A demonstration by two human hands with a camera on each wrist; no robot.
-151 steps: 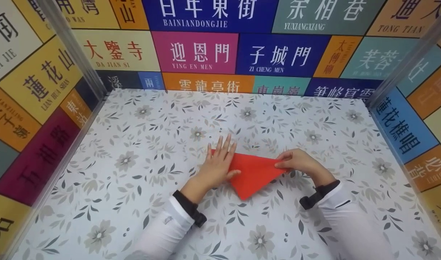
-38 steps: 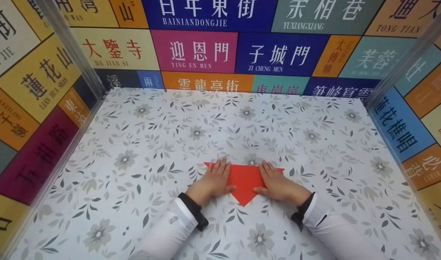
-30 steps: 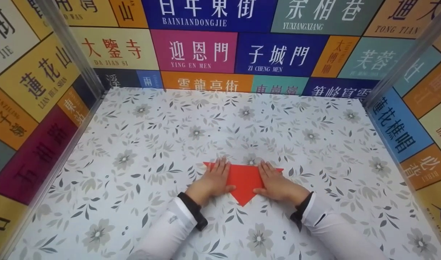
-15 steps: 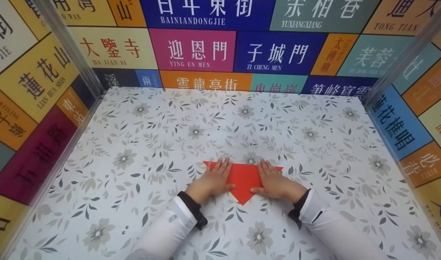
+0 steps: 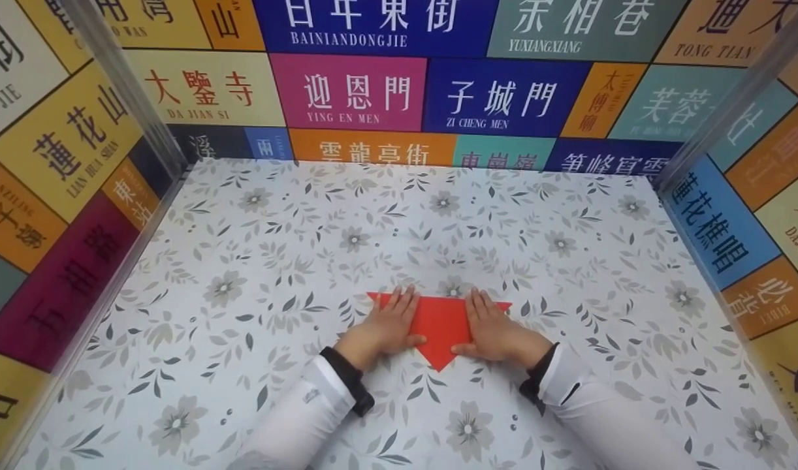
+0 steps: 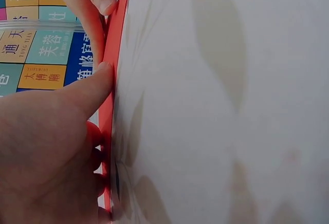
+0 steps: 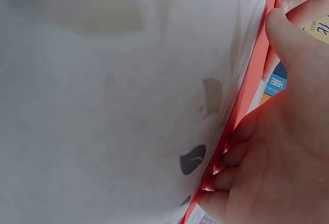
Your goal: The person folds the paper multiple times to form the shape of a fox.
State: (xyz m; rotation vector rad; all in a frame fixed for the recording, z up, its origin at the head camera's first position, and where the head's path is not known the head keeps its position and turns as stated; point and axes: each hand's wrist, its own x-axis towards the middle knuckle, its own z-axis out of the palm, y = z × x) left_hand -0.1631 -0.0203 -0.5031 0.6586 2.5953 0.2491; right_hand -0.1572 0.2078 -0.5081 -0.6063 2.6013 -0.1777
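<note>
A red sheet of paper (image 5: pixel 441 329), folded to a triangle, lies on the flowered tabletop with one point toward the person and its long edge at the back. My left hand (image 5: pixel 387 326) rests flat on its left part, fingers straight and thumb out toward the middle. On the right part lies my right hand (image 5: pixel 500 329), posed the same way. Small red corners stick out beyond both hands. In the left wrist view the thumb of the left hand (image 6: pixel 56 116) presses the paper (image 6: pixel 110 90). From the right wrist, the right hand (image 7: pixel 293 121) lies along the red edge (image 7: pixel 249 85).
The table (image 5: pixel 275 378) wears a white covering with grey flowers and leaves. Colourful panels with Chinese lettering (image 5: pixel 350 91) form walls at the back and both sides. Clear posts (image 5: pixel 138 98) stand at the back corners.
Five seconds ago the right hand pinched the paper's right corner and the left hand lay farther back. Since then the right hand has flattened onto the paper; over the last second both have stayed nearly still.
</note>
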